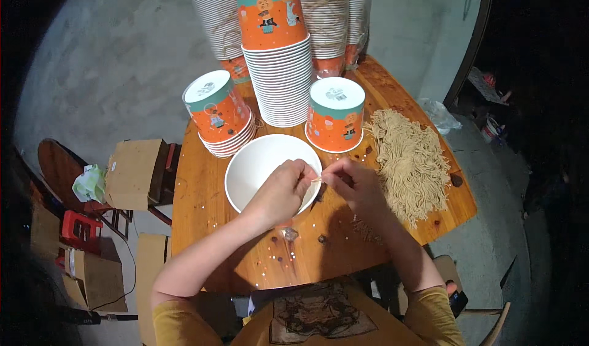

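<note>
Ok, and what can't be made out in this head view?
Head view: the small pale piece, too small to identify, partly covered by fingers.
Head view: part of the white tub, hidden by the left hand.
Head view: top of a plastic-wrapped stack, cut off by the upper edge.
Head view: far right side, lost in darkness.

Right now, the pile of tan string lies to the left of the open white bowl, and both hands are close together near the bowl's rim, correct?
Not quite: the head view shows the string to the right of the bowl. The left hand and right hand are indeed close together near its rim.
</note>
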Demonstrator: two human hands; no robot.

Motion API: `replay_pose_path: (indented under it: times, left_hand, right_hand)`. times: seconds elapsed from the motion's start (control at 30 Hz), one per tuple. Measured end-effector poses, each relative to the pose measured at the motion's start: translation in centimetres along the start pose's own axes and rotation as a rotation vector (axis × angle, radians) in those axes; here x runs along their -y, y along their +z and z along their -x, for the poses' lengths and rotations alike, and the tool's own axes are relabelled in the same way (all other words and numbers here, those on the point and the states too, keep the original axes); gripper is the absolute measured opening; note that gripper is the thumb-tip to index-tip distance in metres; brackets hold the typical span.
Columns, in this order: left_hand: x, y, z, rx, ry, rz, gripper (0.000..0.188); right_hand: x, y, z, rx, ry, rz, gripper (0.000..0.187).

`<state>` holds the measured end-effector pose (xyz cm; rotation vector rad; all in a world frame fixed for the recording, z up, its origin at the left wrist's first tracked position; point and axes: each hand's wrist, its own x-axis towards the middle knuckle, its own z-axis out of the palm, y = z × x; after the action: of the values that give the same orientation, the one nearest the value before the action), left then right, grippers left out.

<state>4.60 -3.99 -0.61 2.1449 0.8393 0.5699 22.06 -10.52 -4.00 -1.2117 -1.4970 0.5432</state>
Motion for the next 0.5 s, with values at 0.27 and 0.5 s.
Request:
replay_pose_path:
  times: [0.27, 0.5]
  left_hand:
    - [0.8, -1.0, -0.8, 0.235, -0.359, 0.522, 0.009]
    - [0.5, -1.3, -0.5, 0.295, -0.35, 0.61, 0.008]
  right_hand:
    - [0.4, -0.2, 0.2, 0.033, -0.028, 0.158, 0.012]
    - [-0.1, 0.1, 0.2, 0.02, -0.116, 0.187, 0.011]
